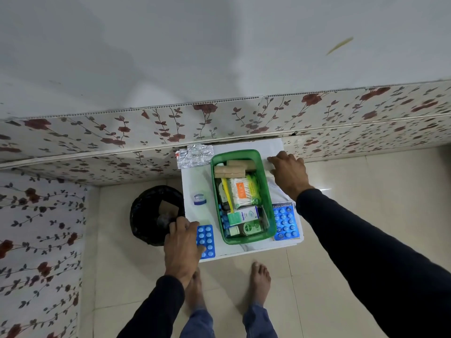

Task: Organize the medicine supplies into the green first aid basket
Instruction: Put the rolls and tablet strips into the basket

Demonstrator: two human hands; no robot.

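While the green basket point(240, 196) sits mid-tabletop point(195, 176), we see it packed with bandage rolls, a cotton-swab pack, small boxes and a brown bottle. Our left hand point(181, 247) lies flat and open on a blue blister pack point(206, 241) at the near-left corner; our right hand point(288, 175) rests on white packaging just beside the basket's right rim, its grasp unclear. Another blue blister sheet point(284, 222) lies at the right edge, foil strips point(195, 156) at the back. A black bin point(156, 213) stands on the tiled floor, floral wall behind.
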